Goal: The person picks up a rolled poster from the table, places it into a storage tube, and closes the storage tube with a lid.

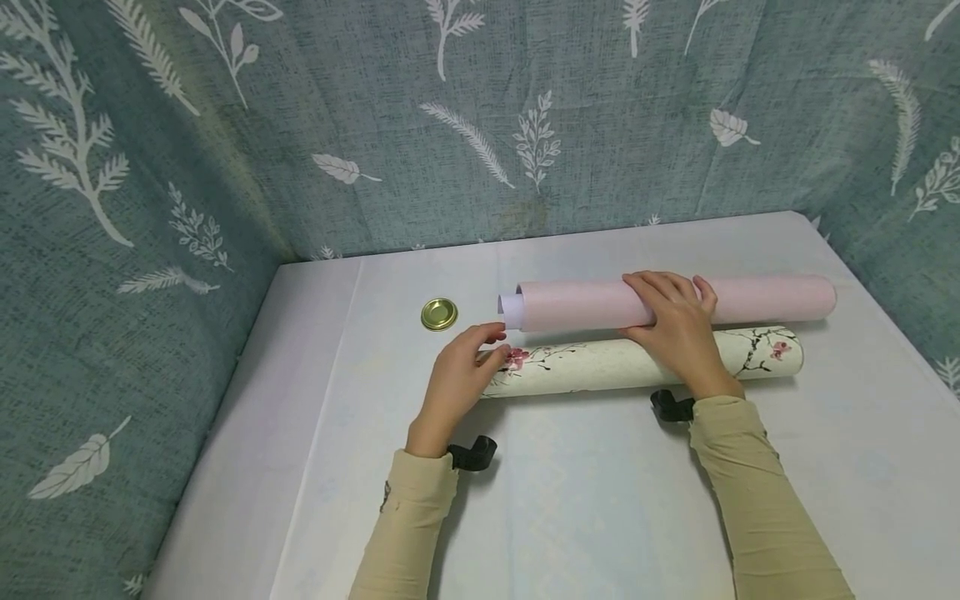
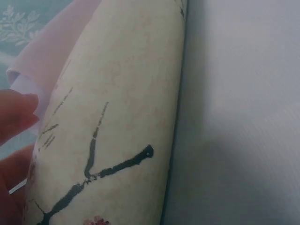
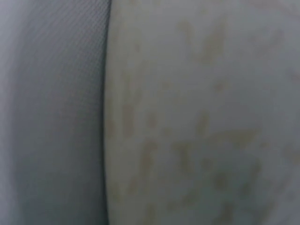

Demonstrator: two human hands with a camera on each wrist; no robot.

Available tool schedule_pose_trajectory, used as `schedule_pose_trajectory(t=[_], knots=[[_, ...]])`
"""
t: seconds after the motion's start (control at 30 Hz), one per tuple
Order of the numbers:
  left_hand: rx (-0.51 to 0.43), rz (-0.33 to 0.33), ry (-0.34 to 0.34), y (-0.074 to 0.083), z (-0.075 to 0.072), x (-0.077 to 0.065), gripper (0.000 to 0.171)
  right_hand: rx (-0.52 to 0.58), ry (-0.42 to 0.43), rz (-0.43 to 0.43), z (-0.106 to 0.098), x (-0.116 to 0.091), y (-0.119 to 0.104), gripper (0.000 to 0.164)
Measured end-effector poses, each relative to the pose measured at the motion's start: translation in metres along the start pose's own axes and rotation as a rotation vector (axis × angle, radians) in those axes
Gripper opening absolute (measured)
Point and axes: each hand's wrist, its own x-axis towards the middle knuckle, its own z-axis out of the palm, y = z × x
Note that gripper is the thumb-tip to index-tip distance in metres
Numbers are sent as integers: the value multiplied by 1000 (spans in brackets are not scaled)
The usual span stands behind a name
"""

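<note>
A pink wallpaper roll [image 1: 765,300] lies across the table, with a white inner roll [image 1: 513,311] poking from its left end. In front of it lies a cream wallpaper roll [image 1: 592,367] with a blossom-branch print, which also fills most of the left wrist view. My right hand [image 1: 678,333] grips the pink roll near its middle, fingers over the top and thumb at the near side. My left hand [image 1: 461,375] is at the left ends of both rolls, fingers loosely bent with a gap before the thumb. The right wrist view shows only blurred cream wallpaper and tabletop.
A round gold lid [image 1: 438,314] lies on the white-covered table [image 1: 585,500], left of the rolls. Teal leaf-patterned cloth [image 1: 390,125] stands behind the table and along both sides. A black wrist mount [image 1: 474,454] sits below each hand.
</note>
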Motion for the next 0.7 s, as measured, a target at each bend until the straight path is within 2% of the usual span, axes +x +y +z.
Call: schedule_pose_trajectory(t=[0.23,0.43,0.7], knots=[[99,18,-3,2,0,0,34,3,3,-22,1,1,-1,74],[110,27,6,2,1,1,32,17,-5,-57,0,1,-2,73],[121,45,8,2,3,0,31,40,-5,-61,0,0,-1,73]])
